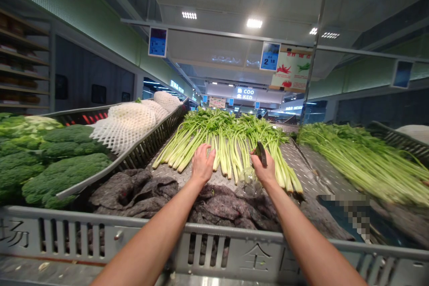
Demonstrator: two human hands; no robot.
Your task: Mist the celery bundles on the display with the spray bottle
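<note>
Celery [228, 143] lies spread in a layer on a metal tray, stalk ends toward me and leaves at the back. My right hand [264, 167] is closed around a spray bottle [250, 182] with a black trigger head and a clear round body, held over the near stalk ends. To its left, my left hand [203, 163] reaches to the stalk ends with its fingers apart. Nothing shows in it, and whether the fingertips touch the stalks is hard to tell. Below both hands is a crumpled dark grey cloth [221, 205].
Broccoli [67, 165] fills the left side, with pale produce in white foam nets [125, 123] behind it. A black slatted divider [140, 147] separates them from the celery. Along the front runs a grey plastic rail [234, 246]. A mirror [362, 152] on the right reflects the celery.
</note>
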